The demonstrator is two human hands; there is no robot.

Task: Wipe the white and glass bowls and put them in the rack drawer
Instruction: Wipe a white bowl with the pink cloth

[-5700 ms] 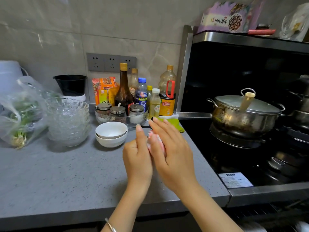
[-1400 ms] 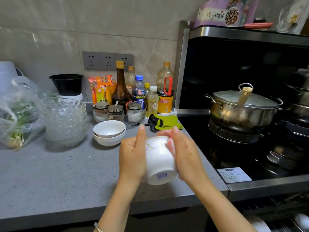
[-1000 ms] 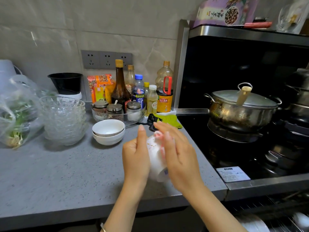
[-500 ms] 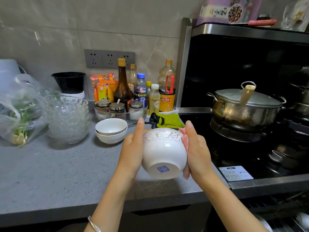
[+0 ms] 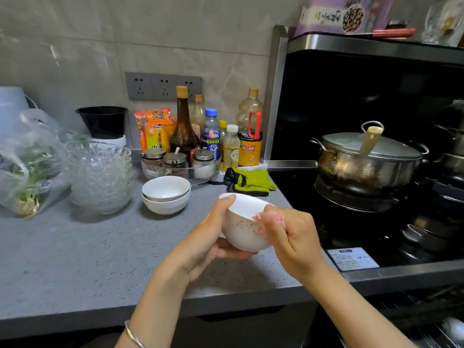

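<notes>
My left hand [image 5: 208,239] grips a white bowl [image 5: 242,223] with a speckled rim band, thumb on the rim and fingers under the base, above the grey counter [image 5: 82,257]. The bowl's opening faces up and away. My right hand [image 5: 291,237] pinches a pink cloth [image 5: 270,221] against the bowl's right outer side. Two more white bowls [image 5: 165,194] sit stacked on the counter behind. Left of them stands a stack of several glass bowls [image 5: 100,174]. The rack drawer shows only as a dim strip [image 5: 426,320] at the lower right.
Condiment bottles and spice jars in a glass tray [image 5: 180,167] line the wall. A green glove [image 5: 251,180] lies by the stove. A lidded steel pot [image 5: 366,159] sits on the black hob. A plastic bag of greens [image 5: 25,167] lies at far left.
The bowl has turned from base-toward-me to opening-up. My right hand moved the cloth from the bowl's far right edge onto its outer side. My left hand shifted under the base.
</notes>
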